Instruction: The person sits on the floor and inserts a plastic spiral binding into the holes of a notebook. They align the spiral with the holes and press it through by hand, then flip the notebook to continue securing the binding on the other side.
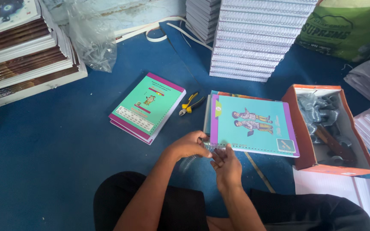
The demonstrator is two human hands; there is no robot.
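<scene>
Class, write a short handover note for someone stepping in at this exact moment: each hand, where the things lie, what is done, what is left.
Left hand and right hand meet at the near corner of the turquoise notebook, pinching a clear spiral coil at its punched edge.
Yellow-handled pliers lie beside it; the orange box of coils sits to the right.
Done: a tall stack of bound notebooks behind.
Left: this coil looks unfinished; the green notebooks show no coil.

Two hands, the left hand [189,145] and the right hand [225,164], meet at lower centre, at the near corner of a notebook [253,126]. Pliers [190,105] lie left of it, then another notebook stack [148,107]. An open box of wire coils [328,128] sits right. A tall notebook pile [258,38] stands at the top.
</scene>
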